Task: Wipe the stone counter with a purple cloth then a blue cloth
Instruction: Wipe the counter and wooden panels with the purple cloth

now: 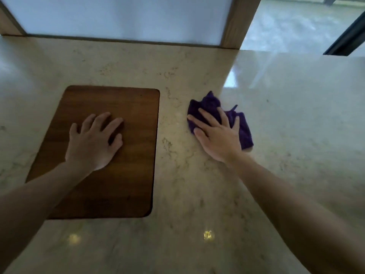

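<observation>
A crumpled purple cloth (209, 102) lies on the pale veined stone counter (197, 184), right of centre. My right hand (217, 133) presses flat on the cloth with its fingers spread and straight, covering the cloth's middle. My left hand (94, 139) rests flat, fingers spread, on a dark wooden board (122, 184) set into the counter on the left. No blue cloth is in view.
A frosted panel (122, 16) in a wooden frame (239, 22) stands along the counter's back edge. To the right the counter ends and a glossy floor (296, 26) shows beyond it. Bare stone spreads right of and in front of the cloth.
</observation>
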Demonstrator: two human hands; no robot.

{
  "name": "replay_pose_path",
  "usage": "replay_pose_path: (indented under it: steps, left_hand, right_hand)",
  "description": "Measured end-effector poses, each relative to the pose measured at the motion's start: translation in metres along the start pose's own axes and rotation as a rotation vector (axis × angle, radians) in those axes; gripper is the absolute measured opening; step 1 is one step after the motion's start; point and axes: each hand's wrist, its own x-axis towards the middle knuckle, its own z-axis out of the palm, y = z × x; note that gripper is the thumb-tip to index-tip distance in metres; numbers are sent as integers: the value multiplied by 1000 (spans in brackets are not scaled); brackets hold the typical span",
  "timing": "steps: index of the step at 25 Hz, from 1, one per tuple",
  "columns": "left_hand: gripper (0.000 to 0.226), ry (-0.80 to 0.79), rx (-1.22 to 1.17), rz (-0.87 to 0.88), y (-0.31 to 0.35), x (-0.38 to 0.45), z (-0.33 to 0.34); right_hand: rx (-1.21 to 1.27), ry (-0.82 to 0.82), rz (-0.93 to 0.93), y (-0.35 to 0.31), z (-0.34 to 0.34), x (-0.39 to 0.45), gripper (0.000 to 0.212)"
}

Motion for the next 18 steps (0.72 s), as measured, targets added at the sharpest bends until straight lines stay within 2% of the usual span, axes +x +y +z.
replay_pose_path:
  steps: [2, 4, 6, 9, 12, 15, 18]
  left_hand:
    - [52, -20, -10, -86, 17, -16, -6]
    - [49, -29, -133, -132, 40, -48, -10]
    - [47, -30, -229, -60, 67, -86, -9]
    - [48, -41, -228, 136, 107, -125, -8]
    - [56, -84, -234, 234, 137, -137, -4]
    - [67, -203, -155, 252, 144, -150, 18]
    - [66, -173, -134, 218, 145, -175, 28]
  right_hand:
    - [-5, 19, -9, -15, 8, -95, 48]
    - [0, -2, -22, -27, 17, -193, 47]
    - [-24, 8, -32, -35, 21, -287, 47]
    - [-71, -8, -36, -41, 27, -391, 48]
    - [-127, -34, 37, -36, 23, -427, 58]
    - [-84, -7, 138, -31, 22, -416, 54]
    - [-45, 24, 203, -29, 24, -398, 49]
